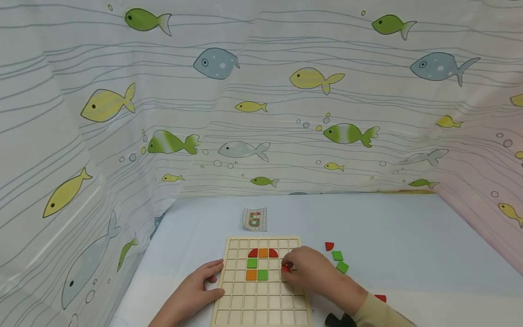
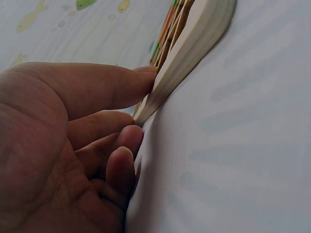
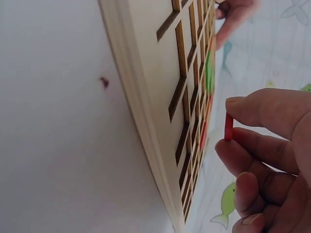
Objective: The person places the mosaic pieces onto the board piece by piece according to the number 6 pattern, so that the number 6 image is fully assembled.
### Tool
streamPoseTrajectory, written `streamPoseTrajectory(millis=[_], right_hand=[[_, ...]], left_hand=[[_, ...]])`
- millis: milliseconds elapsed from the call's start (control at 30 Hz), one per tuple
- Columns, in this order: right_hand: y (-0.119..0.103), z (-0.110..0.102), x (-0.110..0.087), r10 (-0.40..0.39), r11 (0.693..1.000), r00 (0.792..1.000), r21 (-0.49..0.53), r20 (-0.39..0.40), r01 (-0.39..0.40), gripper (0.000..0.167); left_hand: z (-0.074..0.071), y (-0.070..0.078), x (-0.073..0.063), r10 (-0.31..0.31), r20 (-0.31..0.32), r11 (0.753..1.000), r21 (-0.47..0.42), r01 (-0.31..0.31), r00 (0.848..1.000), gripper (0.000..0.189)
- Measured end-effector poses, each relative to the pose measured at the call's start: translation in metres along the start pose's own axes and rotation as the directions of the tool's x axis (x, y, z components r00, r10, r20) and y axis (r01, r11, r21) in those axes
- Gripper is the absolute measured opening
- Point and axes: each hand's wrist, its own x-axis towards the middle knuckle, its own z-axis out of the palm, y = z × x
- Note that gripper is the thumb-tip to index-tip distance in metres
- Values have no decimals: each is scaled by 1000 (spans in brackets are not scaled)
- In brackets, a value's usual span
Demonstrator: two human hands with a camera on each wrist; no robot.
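Right hand (image 1: 308, 269) pinching a thin red tile (image 3: 229, 127), left hand (image 1: 195, 289) spread against the pale wooden gridded board (image 1: 261, 302), prob bracing it.

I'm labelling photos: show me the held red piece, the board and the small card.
Red piece (image 3: 229, 127), right wrist view: thin edge.
Board (image 1: 262, 288), head view: bare square.
Small card (image 1: 254, 220), head view: printed middle.
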Motion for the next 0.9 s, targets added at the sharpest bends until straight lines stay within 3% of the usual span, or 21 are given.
streamPoseTrajectory(millis=[200, 433, 900], right_hand=[[-8, 4, 9, 9, 1000, 999, 2, 48, -9, 8], [-16, 10, 13, -7, 1000, 999, -16, 44, 8, 7], [-17, 19, 23, -4, 1000, 995, 9, 95, 3, 8]], left_hand=[[0, 2, 1, -11, 0, 1000, -18, 11, 1000, 72], [1, 1, 2, -9, -2, 1000, -21, 9, 1000, 71], [1, 0, 1, -9, -9, 1000, -22, 9, 1000, 70]])
